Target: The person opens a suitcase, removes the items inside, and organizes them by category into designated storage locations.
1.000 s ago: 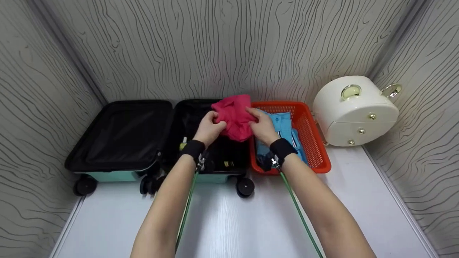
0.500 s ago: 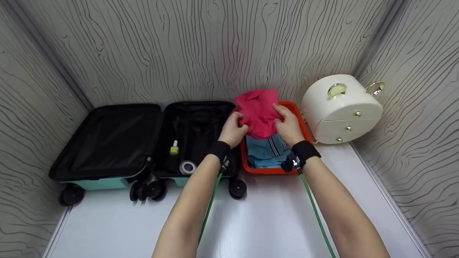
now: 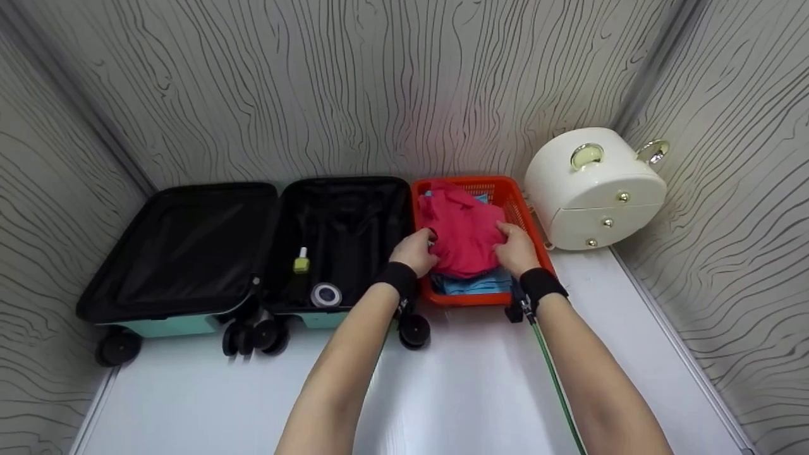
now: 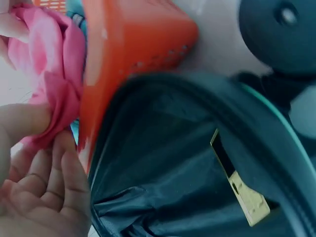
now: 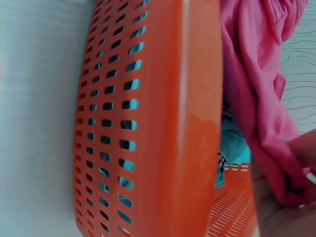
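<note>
A pink folded garment lies over the blue clothes in the orange-red basket. My left hand pinches its left edge at the basket's left rim; in the left wrist view the thumb and fingers close on the pink cloth. On the opposite side my right hand grips the right edge, with a fold of cloth between thumb and fingers in the right wrist view. Part of the blue clothes is hidden under the pink garment.
Left of the basket lies an open suitcase with a black lining, holding a small yellow-green bottle and a round white-rimmed container. Its other half is further left. A white rounded case stands right, near the patterned walls.
Both hands have carried the pink garment rightward from over the suitcase and lowered it into the basket. The round container in the suitcase has come into view.
</note>
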Demonstrator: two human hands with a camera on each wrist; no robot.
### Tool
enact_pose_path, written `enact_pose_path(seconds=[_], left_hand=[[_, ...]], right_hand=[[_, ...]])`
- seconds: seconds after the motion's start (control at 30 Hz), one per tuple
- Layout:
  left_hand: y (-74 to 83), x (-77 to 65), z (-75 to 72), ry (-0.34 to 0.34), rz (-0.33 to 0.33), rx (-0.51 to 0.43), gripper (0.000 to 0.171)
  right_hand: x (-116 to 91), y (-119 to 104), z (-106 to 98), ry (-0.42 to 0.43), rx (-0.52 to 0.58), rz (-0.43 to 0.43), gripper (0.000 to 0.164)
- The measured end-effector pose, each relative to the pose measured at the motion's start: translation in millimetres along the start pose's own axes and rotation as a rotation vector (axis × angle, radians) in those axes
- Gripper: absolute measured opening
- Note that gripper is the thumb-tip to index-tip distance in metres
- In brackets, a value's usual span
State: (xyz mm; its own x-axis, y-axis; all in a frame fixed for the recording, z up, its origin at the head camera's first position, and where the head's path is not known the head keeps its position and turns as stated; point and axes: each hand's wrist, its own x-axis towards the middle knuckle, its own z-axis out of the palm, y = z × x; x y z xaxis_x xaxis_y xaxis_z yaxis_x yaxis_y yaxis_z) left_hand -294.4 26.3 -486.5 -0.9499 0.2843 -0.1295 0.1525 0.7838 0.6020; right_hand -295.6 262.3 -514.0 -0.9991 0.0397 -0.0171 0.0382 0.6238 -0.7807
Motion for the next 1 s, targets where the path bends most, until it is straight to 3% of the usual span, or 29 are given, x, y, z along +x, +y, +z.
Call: enact_pose_path(seconds=[0.1, 0.27, 0.4, 0.6, 0.73, 0.87, 1.0], left_hand=[[-3.0, -0.4, 0.8, -0.006, 0.012, 0.029, 0.048], [-7.6, -3.7, 3.5, 0.04, 0.104, 0.135, 0.049], [-9.6, -7.2, 6.4, 0.045, 0.17, 0.257, 0.048], [-10.7, -13.9, 9.3, 0.048, 0.255, 0.489, 0.024], [-11.5, -18.5, 11.7, 0.013, 0.268, 0.619, 0.032], [-10.6, -24.9, 12.4, -0.088, 0.225, 0.563, 0.051], [-14.7, -29.6, 8.5, -0.093, 0.189, 0.435, 0.063]], right_hand=[[-3.0, 0.6, 1.1, -0.021, -0.13, 0.012, 0.058], [-17.4, 0.8, 10.2, -0.056, -0.314, 0.009, 0.067], [-38.2, 3.8, 21.6, -0.07, -0.375, -0.014, 0.075], [-64.0, 11.8, 39.7, -0.018, -0.548, -0.099, 0.074], [-66.1, 16.8, 45.7, 0.016, -0.588, -0.119, 0.073], [-62.1, 20.7, 45.1, 0.009, -0.608, -0.112, 0.073], [-54.6, 23.5, 42.0, -0.002, -0.61, -0.119, 0.076]])
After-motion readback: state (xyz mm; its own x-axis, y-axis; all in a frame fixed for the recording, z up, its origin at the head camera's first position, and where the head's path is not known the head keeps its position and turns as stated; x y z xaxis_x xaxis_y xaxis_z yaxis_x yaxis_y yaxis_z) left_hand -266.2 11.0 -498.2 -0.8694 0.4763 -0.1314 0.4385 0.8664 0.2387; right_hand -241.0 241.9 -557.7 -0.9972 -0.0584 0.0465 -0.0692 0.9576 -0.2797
